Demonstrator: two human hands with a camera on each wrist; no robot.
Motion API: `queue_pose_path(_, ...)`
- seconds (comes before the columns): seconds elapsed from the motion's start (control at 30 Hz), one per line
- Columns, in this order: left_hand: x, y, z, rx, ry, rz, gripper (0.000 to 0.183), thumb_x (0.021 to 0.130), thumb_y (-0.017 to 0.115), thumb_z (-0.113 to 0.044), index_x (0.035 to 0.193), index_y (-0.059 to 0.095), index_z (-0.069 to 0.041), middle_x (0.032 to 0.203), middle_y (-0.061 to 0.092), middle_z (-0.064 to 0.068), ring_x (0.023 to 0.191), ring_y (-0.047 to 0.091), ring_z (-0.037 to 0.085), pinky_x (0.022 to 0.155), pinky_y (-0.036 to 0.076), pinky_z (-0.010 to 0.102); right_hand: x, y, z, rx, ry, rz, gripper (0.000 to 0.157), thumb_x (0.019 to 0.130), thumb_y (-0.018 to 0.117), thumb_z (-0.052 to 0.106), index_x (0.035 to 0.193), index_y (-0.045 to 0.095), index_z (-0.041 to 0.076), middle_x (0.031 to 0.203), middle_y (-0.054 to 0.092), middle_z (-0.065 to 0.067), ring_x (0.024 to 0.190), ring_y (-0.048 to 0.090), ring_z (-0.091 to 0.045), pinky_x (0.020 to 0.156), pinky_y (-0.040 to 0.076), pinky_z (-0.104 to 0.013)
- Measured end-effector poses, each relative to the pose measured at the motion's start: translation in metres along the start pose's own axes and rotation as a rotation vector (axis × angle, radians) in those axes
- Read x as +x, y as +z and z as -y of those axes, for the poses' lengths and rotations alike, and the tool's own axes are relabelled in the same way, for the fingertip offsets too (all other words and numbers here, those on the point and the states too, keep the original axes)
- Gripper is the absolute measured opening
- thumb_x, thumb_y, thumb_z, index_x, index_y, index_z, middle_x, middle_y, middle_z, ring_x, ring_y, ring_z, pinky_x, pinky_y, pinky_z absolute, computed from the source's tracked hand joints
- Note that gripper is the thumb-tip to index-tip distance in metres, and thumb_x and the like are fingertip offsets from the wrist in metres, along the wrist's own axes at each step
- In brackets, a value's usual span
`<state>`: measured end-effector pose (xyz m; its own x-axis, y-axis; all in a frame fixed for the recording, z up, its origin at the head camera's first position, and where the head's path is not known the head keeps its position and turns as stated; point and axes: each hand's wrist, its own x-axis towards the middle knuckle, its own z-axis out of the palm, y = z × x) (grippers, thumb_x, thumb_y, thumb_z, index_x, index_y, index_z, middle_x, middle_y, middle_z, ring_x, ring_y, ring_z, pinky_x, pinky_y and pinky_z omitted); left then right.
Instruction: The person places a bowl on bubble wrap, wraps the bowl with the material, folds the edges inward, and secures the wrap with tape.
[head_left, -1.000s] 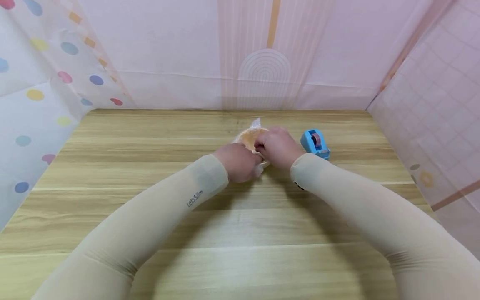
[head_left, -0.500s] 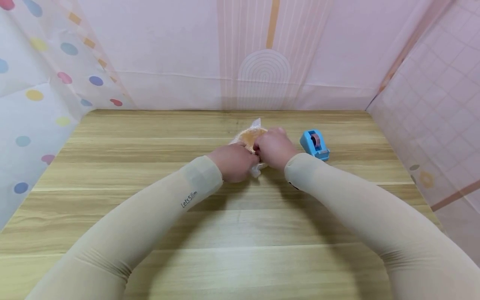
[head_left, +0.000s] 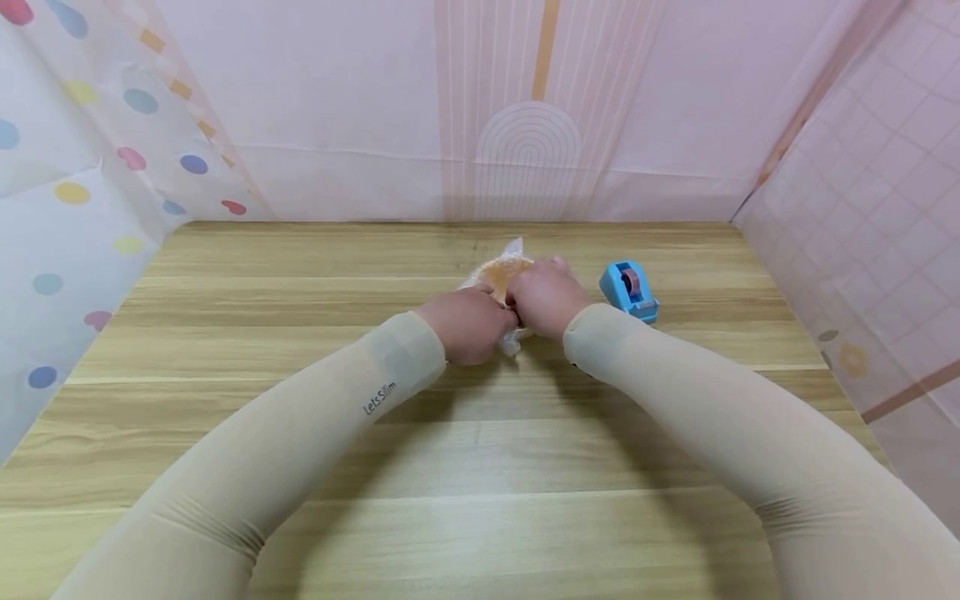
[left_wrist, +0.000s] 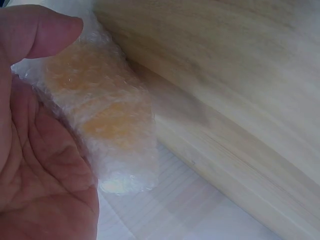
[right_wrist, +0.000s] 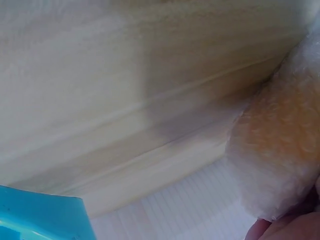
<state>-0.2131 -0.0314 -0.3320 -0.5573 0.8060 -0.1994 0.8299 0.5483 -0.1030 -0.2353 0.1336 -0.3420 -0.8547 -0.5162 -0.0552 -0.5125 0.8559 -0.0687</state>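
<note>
An orange thing wrapped in clear bubble wrap (head_left: 501,272) lies at the table's far middle, its kind hidden by the wrap. My left hand (head_left: 468,323) grips its near left side; in the left wrist view the thumb (left_wrist: 52,32) lies over the bundle (left_wrist: 107,120). From the right, my right hand (head_left: 549,296) bends its fingers onto the wrap close to the left fingertips, and they pinch it there. Only a bit of that hand (right_wrist: 295,227) shows in the right wrist view, under the wrapped thing (right_wrist: 280,125). A loose end of wrap (head_left: 512,342) pokes out below the hands.
A blue tape dispenser (head_left: 630,290) with a pinkish roll stands right of the right hand; its edge (right_wrist: 45,215) shows in the right wrist view. The wood-grain table (head_left: 480,467) ends at a patterned back sheet (head_left: 337,183), with more sheets at both sides.
Both hands have shifted slightly left, mostly in the first half second, and the loose wrap end below them shows more. The bundle and the tape dispenser stay about where they were.
</note>
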Motion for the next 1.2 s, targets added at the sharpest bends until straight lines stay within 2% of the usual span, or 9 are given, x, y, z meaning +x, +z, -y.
queue_pose_path(0.3,0.001,0.0,0.001,0.0,-0.013,0.027,0.009,0.102,0.059,-0.016,0.105,0.068,-0.013,0.095,0.077,0.004,0.1,0.075,0.027,0.125,0.038,0.042,0.005,-0.001,0.001,0.0,0.011,0.053,0.02,0.098,0.072,0.019,0.079,0.078,0.025,0.08,0.071,0.008,0.094,0.057,-0.025,0.088,0.036,-0.04)
queue_pose_path(0.4,0.001,0.0,0.001,-0.004,-0.019,0.029,0.01,0.102,0.059,-0.016,0.105,0.068,-0.013,0.093,0.076,0.004,0.098,0.074,0.027,0.121,0.042,0.042,0.007,-0.001,0.0,-0.011,0.005,0.067,0.022,0.098,0.072,0.02,0.078,0.077,0.026,0.078,0.07,0.008,0.091,0.057,-0.024,0.085,0.035,-0.04)
queue_pose_path(0.6,0.002,-0.001,0.001,-0.056,-0.055,0.034,0.009,0.103,0.061,-0.021,0.102,0.068,-0.015,0.09,0.074,0.004,0.095,0.07,0.027,0.102,0.055,0.043,0.011,-0.001,-0.003,-0.026,-0.005,0.113,0.022,0.098,0.071,0.022,0.077,0.077,0.027,0.082,0.073,0.008,0.09,0.06,-0.022,0.085,0.035,-0.041)
queue_pose_path(0.67,0.003,-0.001,0.001,-0.076,-0.066,0.044,0.011,0.104,0.062,-0.024,0.101,0.068,-0.017,0.09,0.074,0.002,0.094,0.069,0.025,0.1,0.056,0.042,0.011,-0.003,-0.004,-0.011,0.004,0.145,0.023,0.098,0.069,0.022,0.078,0.077,0.028,0.083,0.073,0.008,0.092,0.059,-0.022,0.09,0.035,-0.043)
queue_pose_path(0.8,0.004,-0.001,0.002,-0.097,-0.077,0.066,0.008,0.103,0.063,-0.024,0.101,0.068,-0.017,0.09,0.072,0.0,0.088,0.065,0.022,0.101,0.054,0.04,0.009,-0.007,-0.005,0.033,0.0,0.2,0.023,0.1,0.067,0.023,0.08,0.076,0.026,0.085,0.072,0.005,0.094,0.057,-0.023,0.091,0.033,-0.043)
queue_pose_path(0.9,0.005,-0.002,0.001,-0.095,-0.07,0.082,0.007,0.101,0.062,-0.019,0.105,0.067,-0.016,0.089,0.073,0.0,0.087,0.067,0.023,0.102,0.053,0.041,0.003,-0.01,-0.008,0.082,-0.022,0.186,0.015,0.1,0.066,0.022,0.095,0.08,0.021,0.103,0.076,0.003,0.104,0.062,-0.024,0.092,0.035,-0.043)
queue_pose_path(1.0,0.006,-0.003,0.001,-0.099,-0.078,0.104,0.016,0.1,0.061,-0.018,0.116,0.066,-0.016,0.091,0.075,0.002,0.099,0.071,0.028,0.102,0.055,0.044,-0.006,-0.013,-0.015,0.158,-0.048,0.121,0.027,0.101,0.059,0.015,0.119,0.078,0.013,0.129,0.074,-0.004,0.125,0.064,-0.027,0.111,0.041,-0.046)
queue_pose_path(1.07,0.006,-0.003,0.001,-0.104,-0.085,0.12,0.024,0.101,0.061,-0.02,0.124,0.065,-0.016,0.096,0.077,0.003,0.11,0.07,0.032,0.106,0.055,0.047,-0.012,-0.015,-0.021,0.212,-0.046,0.077,0.037,0.101,0.052,0.009,0.131,0.073,0.008,0.143,0.068,-0.007,0.139,0.058,-0.029,0.123,0.039,-0.047)
queue_pose_path(1.2,0.005,-0.004,0.002,-0.128,-0.101,0.146,0.036,0.103,0.06,-0.025,0.139,0.063,-0.018,0.111,0.078,0.005,0.129,0.065,0.037,0.119,0.046,0.05,-0.026,-0.018,-0.032,0.222,-0.058,0.044,0.046,0.1,0.045,0.0,0.142,0.064,0.001,0.158,0.054,-0.013,0.153,0.043,-0.034,0.128,0.036,-0.048)
